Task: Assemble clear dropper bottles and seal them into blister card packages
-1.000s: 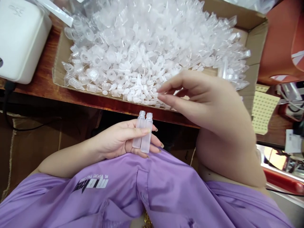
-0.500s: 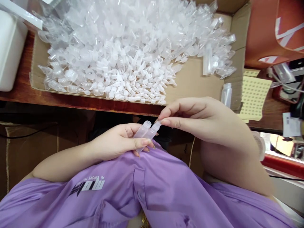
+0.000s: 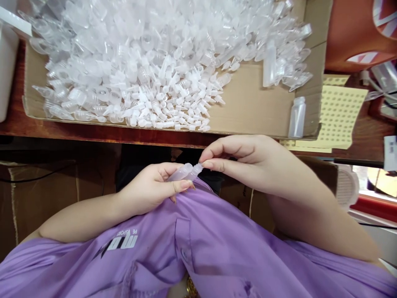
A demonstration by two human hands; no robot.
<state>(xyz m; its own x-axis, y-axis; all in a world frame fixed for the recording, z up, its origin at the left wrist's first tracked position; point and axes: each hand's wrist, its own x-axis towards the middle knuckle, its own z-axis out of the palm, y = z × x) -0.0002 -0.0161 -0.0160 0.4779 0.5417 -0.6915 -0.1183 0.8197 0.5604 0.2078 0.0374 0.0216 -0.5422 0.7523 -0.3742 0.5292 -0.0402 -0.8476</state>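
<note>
My left hand (image 3: 151, 184) is closed around two small translucent plastic bottles, held side by side and tilted up to the right. One bottle (image 3: 180, 172) has an uncovered mouth. At the neck of the second bottle (image 3: 192, 174), the thumb and forefinger of my right hand (image 3: 248, 159) pinch a small whitish dropper tip (image 3: 200, 165), mostly hidden by the fingertips. Both hands are in front of my purple shirt, just below the table edge. Beyond them, loose white dropper tips (image 3: 182, 103) lie along the near side of a shallow cardboard box (image 3: 254, 111).
Clear plastic caps and other parts (image 3: 124, 45) heap up in the box. Another bottle (image 3: 297, 118) stands in its near right corner. Yellow sticker sheets (image 3: 343, 114) lie to the right, near an orange container (image 3: 347, 37). The wooden table edge (image 3: 124, 138) runs beyond my hands.
The view has shifted slightly. My right hand and the bottles are a little lower and further left in the picture, and the bottles tilt flatter. Both grips stay the same.
</note>
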